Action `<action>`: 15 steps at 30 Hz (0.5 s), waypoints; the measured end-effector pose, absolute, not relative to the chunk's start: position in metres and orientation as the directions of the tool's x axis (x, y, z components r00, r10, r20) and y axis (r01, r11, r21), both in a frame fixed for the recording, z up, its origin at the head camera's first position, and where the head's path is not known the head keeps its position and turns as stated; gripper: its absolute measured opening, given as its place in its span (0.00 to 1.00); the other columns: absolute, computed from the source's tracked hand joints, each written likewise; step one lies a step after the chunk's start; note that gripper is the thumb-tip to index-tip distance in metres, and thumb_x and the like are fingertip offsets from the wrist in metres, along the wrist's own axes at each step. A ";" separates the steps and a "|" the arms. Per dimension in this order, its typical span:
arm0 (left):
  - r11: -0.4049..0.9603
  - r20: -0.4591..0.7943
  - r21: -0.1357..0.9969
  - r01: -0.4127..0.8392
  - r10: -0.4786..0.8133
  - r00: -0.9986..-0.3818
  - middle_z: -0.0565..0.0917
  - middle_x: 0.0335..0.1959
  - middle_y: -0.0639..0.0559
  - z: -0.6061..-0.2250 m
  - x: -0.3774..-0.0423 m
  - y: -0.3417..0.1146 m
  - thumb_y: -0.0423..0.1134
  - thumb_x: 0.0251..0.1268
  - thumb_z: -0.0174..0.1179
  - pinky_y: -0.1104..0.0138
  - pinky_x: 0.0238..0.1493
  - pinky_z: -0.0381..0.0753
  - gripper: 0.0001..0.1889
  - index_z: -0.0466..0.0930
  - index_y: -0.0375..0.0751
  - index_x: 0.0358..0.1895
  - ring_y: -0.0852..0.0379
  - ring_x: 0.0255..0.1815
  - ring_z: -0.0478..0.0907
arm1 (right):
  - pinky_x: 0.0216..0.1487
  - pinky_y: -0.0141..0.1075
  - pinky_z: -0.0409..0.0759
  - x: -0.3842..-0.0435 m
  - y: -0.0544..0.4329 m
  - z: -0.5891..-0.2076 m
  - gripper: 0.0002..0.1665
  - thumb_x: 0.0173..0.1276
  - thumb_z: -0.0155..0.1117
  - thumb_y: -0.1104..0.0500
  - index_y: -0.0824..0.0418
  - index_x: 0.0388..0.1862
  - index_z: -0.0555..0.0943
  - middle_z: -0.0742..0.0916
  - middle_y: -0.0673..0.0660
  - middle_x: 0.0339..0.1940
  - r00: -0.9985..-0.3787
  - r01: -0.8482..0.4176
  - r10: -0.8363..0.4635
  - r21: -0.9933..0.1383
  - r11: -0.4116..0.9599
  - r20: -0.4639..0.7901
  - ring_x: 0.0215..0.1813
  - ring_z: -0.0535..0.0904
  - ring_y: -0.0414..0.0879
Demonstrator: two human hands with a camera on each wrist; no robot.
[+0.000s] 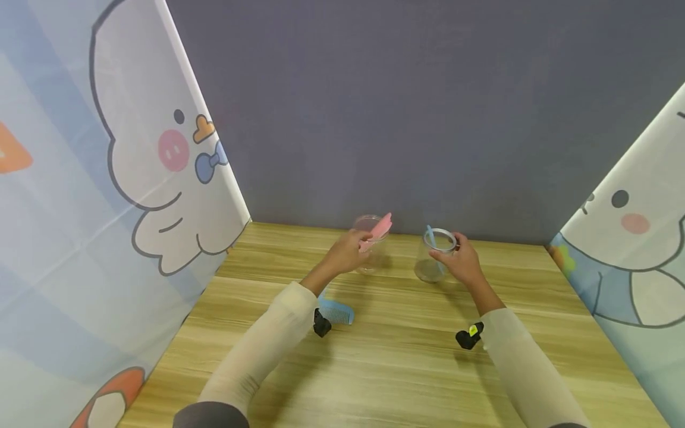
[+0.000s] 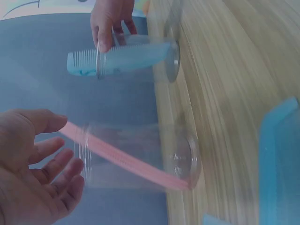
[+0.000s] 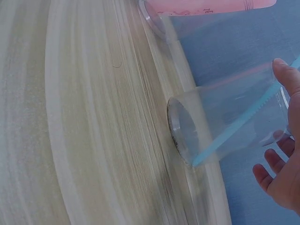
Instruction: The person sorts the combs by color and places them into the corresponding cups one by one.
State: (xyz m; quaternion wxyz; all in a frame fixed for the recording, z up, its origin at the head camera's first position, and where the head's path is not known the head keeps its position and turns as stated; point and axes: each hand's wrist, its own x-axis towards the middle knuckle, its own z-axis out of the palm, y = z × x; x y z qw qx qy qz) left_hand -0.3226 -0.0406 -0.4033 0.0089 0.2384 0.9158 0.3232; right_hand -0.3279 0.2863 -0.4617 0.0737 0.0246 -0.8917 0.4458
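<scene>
A clear jar (image 1: 369,268) stands at the back of the table, with a flat pink comb-like piece (image 2: 126,161) leaning inside and poking above its rim. My left hand (image 1: 346,252) is at this jar's mouth. In the left wrist view, its thumb tip meets the pink piece's upper end while the other fingers stay spread and loosely bent. To the right is a second clear jar (image 1: 430,271) holding a slanted blue comb (image 2: 126,59). My right hand (image 1: 462,261) grips that jar near the rim, thumb on one side and fingers on the other.
Another blue comb (image 1: 337,312) lies on the wood-grain table (image 1: 396,368), below my left forearm. A dark grey panel (image 1: 401,119) rises right behind the jars. Cartoon-printed sheets (image 1: 176,232) flank both sides. Black wrist cameras (image 1: 468,337) hang beneath the sleeves.
</scene>
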 end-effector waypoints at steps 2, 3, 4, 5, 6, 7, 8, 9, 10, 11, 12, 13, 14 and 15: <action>0.692 0.134 0.591 0.415 0.422 -0.896 0.76 0.68 0.40 -0.407 -0.322 -0.049 0.45 0.73 0.62 0.49 0.60 0.81 0.27 0.73 0.39 0.71 0.42 0.64 0.78 | 0.64 0.63 0.73 -0.328 0.286 -0.463 0.59 0.66 0.72 0.40 0.70 0.80 0.52 0.69 0.76 0.73 -0.988 -0.109 0.020 -0.795 0.597 0.151 0.71 0.66 0.70; 0.699 0.128 0.590 0.405 0.414 -0.901 0.77 0.67 0.39 -0.408 -0.321 -0.054 0.46 0.73 0.62 0.48 0.61 0.80 0.27 0.73 0.39 0.71 0.41 0.64 0.78 | 0.64 0.63 0.73 -0.328 0.286 -0.463 0.59 0.66 0.72 0.40 0.70 0.80 0.52 0.69 0.76 0.73 -0.988 -0.110 0.018 -0.796 0.595 0.150 0.71 0.67 0.70; 0.708 0.121 0.586 0.394 0.405 -0.906 0.78 0.67 0.39 -0.410 -0.320 -0.058 0.47 0.73 0.62 0.48 0.62 0.80 0.28 0.73 0.39 0.71 0.41 0.65 0.77 | 0.63 0.63 0.73 -0.328 0.286 -0.463 0.59 0.66 0.72 0.40 0.70 0.80 0.52 0.69 0.76 0.73 -0.988 -0.110 0.020 -0.796 0.595 0.151 0.71 0.67 0.70; 0.719 0.109 0.583 0.378 0.392 -0.914 0.78 0.66 0.38 -0.412 -0.318 -0.061 0.47 0.72 0.63 0.47 0.62 0.79 0.28 0.73 0.38 0.71 0.40 0.65 0.76 | 0.63 0.63 0.73 -0.328 0.286 -0.464 0.59 0.66 0.72 0.40 0.70 0.80 0.52 0.69 0.76 0.73 -0.988 -0.111 0.021 -0.796 0.595 0.154 0.71 0.67 0.71; 0.732 0.092 0.580 0.357 0.377 -0.921 0.78 0.66 0.37 -0.414 -0.316 -0.065 0.46 0.71 0.64 0.47 0.63 0.79 0.29 0.73 0.38 0.71 0.40 0.65 0.76 | 0.63 0.63 0.73 -0.329 0.286 -0.465 0.59 0.66 0.71 0.40 0.70 0.80 0.52 0.69 0.76 0.73 -0.987 -0.113 0.022 -0.793 0.598 0.157 0.71 0.67 0.71; 0.749 0.076 0.570 0.337 0.360 -0.930 0.78 0.65 0.37 -0.415 -0.314 -0.068 0.45 0.71 0.64 0.48 0.63 0.79 0.29 0.73 0.38 0.71 0.41 0.64 0.76 | 0.63 0.63 0.73 -0.329 0.287 -0.465 0.59 0.67 0.71 0.40 0.70 0.80 0.52 0.69 0.76 0.73 -0.987 -0.116 0.022 -0.792 0.600 0.162 0.70 0.67 0.71; 0.766 0.058 0.558 0.318 0.347 -0.936 0.77 0.65 0.37 -0.417 -0.312 -0.072 0.44 0.70 0.65 0.48 0.63 0.79 0.30 0.72 0.37 0.72 0.41 0.64 0.76 | 0.63 0.63 0.73 -0.329 0.287 -0.466 0.59 0.67 0.71 0.40 0.70 0.80 0.52 0.69 0.76 0.73 -0.986 -0.119 0.022 -0.791 0.600 0.165 0.70 0.67 0.71; 0.785 0.037 0.544 0.296 0.330 -0.943 0.77 0.65 0.36 -0.420 -0.310 -0.076 0.43 0.69 0.65 0.49 0.63 0.79 0.31 0.71 0.37 0.72 0.41 0.63 0.76 | 0.63 0.63 0.73 -0.330 0.287 -0.466 0.59 0.67 0.71 0.40 0.70 0.80 0.53 0.69 0.76 0.73 -0.985 -0.121 0.024 -0.791 0.600 0.168 0.70 0.67 0.71; 0.803 0.016 0.530 0.272 0.311 -0.950 0.76 0.65 0.37 -0.422 -0.307 -0.079 0.42 0.68 0.66 0.49 0.62 0.79 0.32 0.70 0.37 0.72 0.41 0.62 0.77 | 0.62 0.62 0.73 -0.330 0.288 -0.467 0.58 0.66 0.71 0.41 0.70 0.80 0.53 0.69 0.76 0.73 -0.985 -0.121 0.026 -0.792 0.599 0.170 0.70 0.67 0.71; 0.816 -0.002 0.521 0.249 0.293 -0.956 0.76 0.65 0.36 -0.424 -0.305 -0.082 0.42 0.68 0.66 0.49 0.62 0.79 0.32 0.70 0.37 0.73 0.41 0.62 0.77 | 0.62 0.63 0.73 -0.330 0.288 -0.466 0.58 0.67 0.71 0.41 0.71 0.79 0.53 0.69 0.76 0.72 -0.985 -0.125 0.023 -0.790 0.600 0.173 0.70 0.67 0.71; 0.829 -0.018 0.511 0.228 0.276 -0.961 0.75 0.66 0.36 -0.427 -0.303 -0.085 0.42 0.67 0.67 0.48 0.63 0.79 0.33 0.69 0.37 0.73 0.40 0.63 0.76 | 0.62 0.63 0.73 -0.330 0.288 -0.466 0.58 0.67 0.71 0.41 0.71 0.79 0.53 0.69 0.77 0.72 -0.985 -0.125 0.022 -0.791 0.598 0.172 0.70 0.67 0.71; 0.841 -0.032 0.500 0.208 0.258 -0.966 0.74 0.67 0.36 -0.430 -0.301 -0.089 0.42 0.67 0.67 0.48 0.63 0.79 0.33 0.69 0.37 0.73 0.39 0.64 0.76 | 0.62 0.63 0.73 -0.330 0.289 -0.465 0.58 0.67 0.71 0.41 0.71 0.79 0.53 0.69 0.77 0.72 -0.985 -0.125 0.021 -0.792 0.597 0.172 0.70 0.67 0.71; 0.849 -0.045 0.493 0.190 0.243 -0.969 0.73 0.68 0.35 -0.433 -0.299 -0.093 0.42 0.67 0.67 0.47 0.64 0.78 0.33 0.69 0.37 0.73 0.38 0.65 0.75 | 0.62 0.63 0.73 -0.330 0.289 -0.465 0.58 0.67 0.72 0.41 0.71 0.79 0.53 0.69 0.77 0.72 -0.985 -0.123 0.023 -0.794 0.596 0.170 0.70 0.67 0.71; 0.853 -0.055 0.492 0.173 0.228 -0.972 0.72 0.69 0.34 -0.436 -0.296 -0.096 0.42 0.67 0.67 0.46 0.65 0.77 0.33 0.69 0.37 0.73 0.37 0.67 0.74 | 0.63 0.63 0.73 -0.329 0.289 -0.464 0.58 0.67 0.72 0.41 0.71 0.79 0.53 0.69 0.77 0.72 -0.986 -0.121 0.024 -0.794 0.596 0.168 0.70 0.67 0.71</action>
